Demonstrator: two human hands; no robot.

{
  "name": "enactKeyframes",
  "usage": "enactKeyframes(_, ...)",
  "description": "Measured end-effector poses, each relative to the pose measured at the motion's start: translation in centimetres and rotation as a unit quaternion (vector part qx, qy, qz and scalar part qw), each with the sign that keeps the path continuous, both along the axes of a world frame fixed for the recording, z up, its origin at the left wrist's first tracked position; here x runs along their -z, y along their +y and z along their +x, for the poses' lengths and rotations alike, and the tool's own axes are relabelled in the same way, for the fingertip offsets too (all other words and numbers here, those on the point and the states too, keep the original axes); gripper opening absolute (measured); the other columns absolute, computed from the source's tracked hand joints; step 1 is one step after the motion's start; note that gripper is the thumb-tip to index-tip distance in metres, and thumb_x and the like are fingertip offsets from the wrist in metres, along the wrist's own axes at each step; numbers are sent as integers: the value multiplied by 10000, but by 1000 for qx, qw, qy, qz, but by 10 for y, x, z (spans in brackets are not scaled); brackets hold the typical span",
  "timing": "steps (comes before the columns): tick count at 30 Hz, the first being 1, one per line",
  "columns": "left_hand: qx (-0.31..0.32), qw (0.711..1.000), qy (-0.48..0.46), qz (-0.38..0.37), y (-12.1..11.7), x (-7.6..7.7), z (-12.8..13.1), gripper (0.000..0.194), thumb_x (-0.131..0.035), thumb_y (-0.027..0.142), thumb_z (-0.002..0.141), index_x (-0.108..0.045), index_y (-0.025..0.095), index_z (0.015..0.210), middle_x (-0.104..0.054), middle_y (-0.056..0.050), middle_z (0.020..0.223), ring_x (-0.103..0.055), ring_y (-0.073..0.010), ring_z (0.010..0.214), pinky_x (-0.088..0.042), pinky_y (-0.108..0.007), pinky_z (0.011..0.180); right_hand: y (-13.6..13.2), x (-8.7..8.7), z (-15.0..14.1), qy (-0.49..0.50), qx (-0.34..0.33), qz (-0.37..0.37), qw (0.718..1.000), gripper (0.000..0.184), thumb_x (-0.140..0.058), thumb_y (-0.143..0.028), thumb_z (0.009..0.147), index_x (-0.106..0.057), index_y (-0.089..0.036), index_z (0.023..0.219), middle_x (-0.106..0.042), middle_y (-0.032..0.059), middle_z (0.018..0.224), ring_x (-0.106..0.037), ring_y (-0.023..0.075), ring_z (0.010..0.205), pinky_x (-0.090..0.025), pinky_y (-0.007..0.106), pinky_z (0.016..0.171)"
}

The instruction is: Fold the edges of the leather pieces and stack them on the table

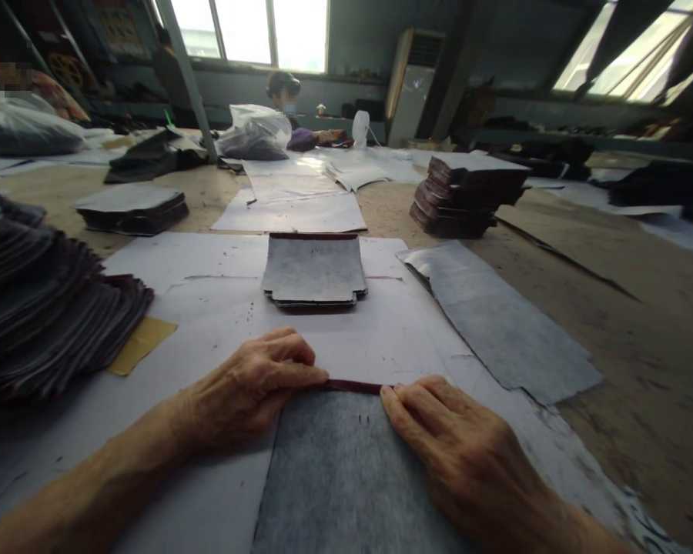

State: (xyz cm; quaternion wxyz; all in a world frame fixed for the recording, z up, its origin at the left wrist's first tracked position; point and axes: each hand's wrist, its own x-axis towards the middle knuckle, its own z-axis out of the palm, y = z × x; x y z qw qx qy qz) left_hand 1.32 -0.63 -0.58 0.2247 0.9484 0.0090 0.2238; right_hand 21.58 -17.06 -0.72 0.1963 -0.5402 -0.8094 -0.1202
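A grey-backed panel (340, 477) with a dark red folded strip along its far edge lies flat in front of me. My left hand (254, 385) is closed at the left end of that strip, thumb and fingers pinching it. At the strip's right end, my right hand (456, 438) presses with its fingers bent together on the fold. Two small marks show on the panel between my hands. Just beyond them sits a short stack of similar grey-backed pieces (315, 269) with dark red folded edges and notched near corners.
White paper (208, 323) covers the table under my hands. A tall fanned stack of dark pieces (40, 300) stands at left. Another grey sheet (497, 323) lies at right, with a dark red stack (467, 192) behind it. Co-workers (286, 100) sit across the table.
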Motion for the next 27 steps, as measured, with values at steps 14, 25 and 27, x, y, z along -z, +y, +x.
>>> enactKeyframes(14, -12, 997, 41, 69, -7, -1, 1, 304, -378, -4, 798, -613, 118, 947, -520, -58, 841, -435, -169, 783, -383, -330, 722, 8, -21, -5, -99, 4, 35, 994, 403, -265, 23, 784, -640, -49, 914, -569, 117, 832, -527, 242, 760, -515, 386, 616)
enactKeyframes(25, -3, 999, 42, 27, -2, -7, -2, 302, -408, 7, 753, -619, 135, 926, -542, -53, 834, -455, -163, 765, -383, -336, 723, 50, 5, -47, 12, -21, 42, 999, 317, -308, 11, 787, -616, -58, 793, -481, 97, 717, -423, 204, 641, -392, 324, 554)
enactKeyframes(27, -15, 1000, -1, -6, 4, -12, -6, 336, -404, -10, 764, -618, 142, 974, -555, -50, 834, -480, -145, 759, -393, -315, 723, 49, 7, -46, 3, -27, 51, 998, 324, -304, 21, 779, -619, -48, 807, -476, 101, 727, -418, 206, 647, -389, 328, 557)
